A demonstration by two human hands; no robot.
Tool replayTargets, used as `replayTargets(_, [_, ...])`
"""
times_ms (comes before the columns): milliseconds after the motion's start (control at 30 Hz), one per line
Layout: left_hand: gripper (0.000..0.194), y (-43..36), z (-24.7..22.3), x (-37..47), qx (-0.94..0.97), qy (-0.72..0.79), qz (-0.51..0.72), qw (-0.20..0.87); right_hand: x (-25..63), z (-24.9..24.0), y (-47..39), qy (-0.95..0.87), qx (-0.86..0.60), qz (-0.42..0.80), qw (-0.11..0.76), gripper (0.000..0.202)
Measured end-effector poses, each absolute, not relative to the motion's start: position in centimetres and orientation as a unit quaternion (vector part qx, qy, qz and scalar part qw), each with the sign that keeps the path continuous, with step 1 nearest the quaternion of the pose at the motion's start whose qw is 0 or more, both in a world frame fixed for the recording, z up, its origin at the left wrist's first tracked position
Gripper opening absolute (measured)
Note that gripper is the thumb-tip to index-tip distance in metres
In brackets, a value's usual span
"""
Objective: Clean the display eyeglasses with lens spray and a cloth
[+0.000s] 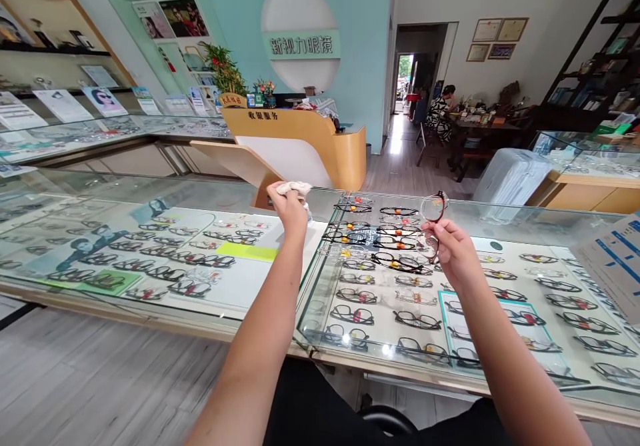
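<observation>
My left hand (290,209) is closed on a white cloth (294,189) above the rear edge of the glass display counter (280,326). Held upright in my right hand (453,249) is a pair of eyeglasses (434,207) with a dark and clear frame, gripped near its middle between thumb and fingers. Cloth and eyeglasses are apart. Several dark-framed glasses (399,241) lie in rows just left of my right hand, and more glasses (353,315) show nearer to me.
An open wooden panel (235,166) stands tilted behind my left hand. A printed card (613,266) is at the right edge. Beyond the counter are a wooden desk (350,159), a silver suitcase (513,183) and a seated person (440,116).
</observation>
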State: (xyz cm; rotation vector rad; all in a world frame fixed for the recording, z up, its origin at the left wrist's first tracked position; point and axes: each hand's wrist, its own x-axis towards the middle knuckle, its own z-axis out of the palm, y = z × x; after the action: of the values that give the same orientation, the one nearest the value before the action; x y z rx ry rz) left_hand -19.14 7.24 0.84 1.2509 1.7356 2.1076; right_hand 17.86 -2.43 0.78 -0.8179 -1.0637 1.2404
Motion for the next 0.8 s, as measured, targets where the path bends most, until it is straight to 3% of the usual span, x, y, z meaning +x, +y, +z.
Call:
replayTargets(100, [0.034, 5.9, 1.6, -14.3, 0.427, 0.446, 0.74, 0.266, 17.7, 0.9, -2.6, -0.454, -0.342, 0.55, 0.612, 0.042])
replayTargets(267, [0.049, 1.9, 1.2, -7.6, 0.476, 0.38, 0.623, 0.491, 17.4, 1.5, -3.3, -0.463, -0.313, 0.576, 0.596, 0.046])
replayTargets(500, [0.054, -0.8, 0.3, -4.1, 0.477, 0.356, 0.527, 0.607, 16.6, 1.4, -4.2, -0.502, -0.265, 0.617, 0.545, 0.046])
replayTargets(800, [0.042, -1.4, 0.7, -3.6, 0.412, 0.327, 0.463, 0.713, 16.5, 1.4, -4.2, -0.486, -0.247, 0.631, 0.552, 0.042])
